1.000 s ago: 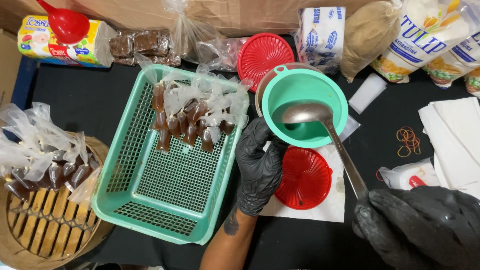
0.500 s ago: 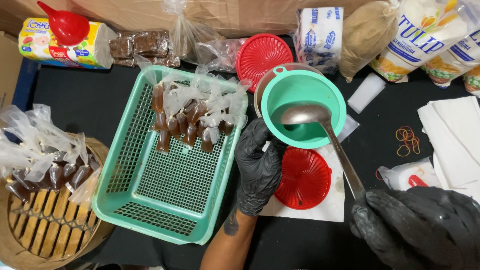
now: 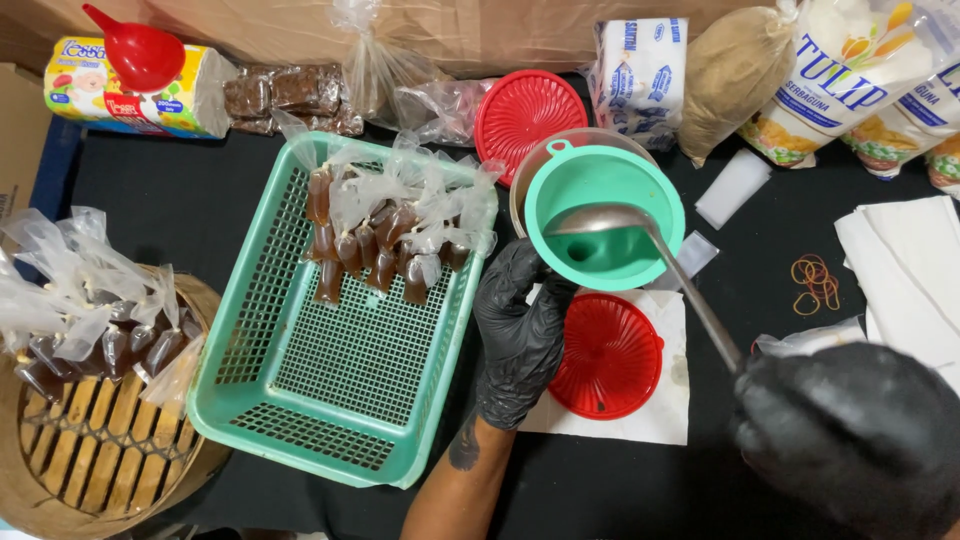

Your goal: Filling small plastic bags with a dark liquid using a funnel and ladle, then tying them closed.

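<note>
My left hand (image 3: 520, 335), in a black glove, curls under the near-left edge of a teal funnel (image 3: 640, 185); what its fingers close on beneath the funnel is hidden. My right hand (image 3: 850, 435), also gloved in black, grips the handle of a metal ladle (image 3: 600, 218). The ladle's bowl rests inside the funnel's mouth. A grey rim (image 3: 535, 165) shows behind the funnel. Just below the funnel, a red round lid (image 3: 610, 360) lies on a white paper sheet (image 3: 665, 420).
A teal mesh basket (image 3: 340, 400) holds several small tied bags of brown liquid (image 3: 385, 245). More such bags lie on a bamboo steamer (image 3: 90, 440) at the left. Food packets, a second red lid (image 3: 525, 110), a red funnel (image 3: 145, 55), rubber bands (image 3: 815, 280) and white sheets (image 3: 915, 270) line the black table.
</note>
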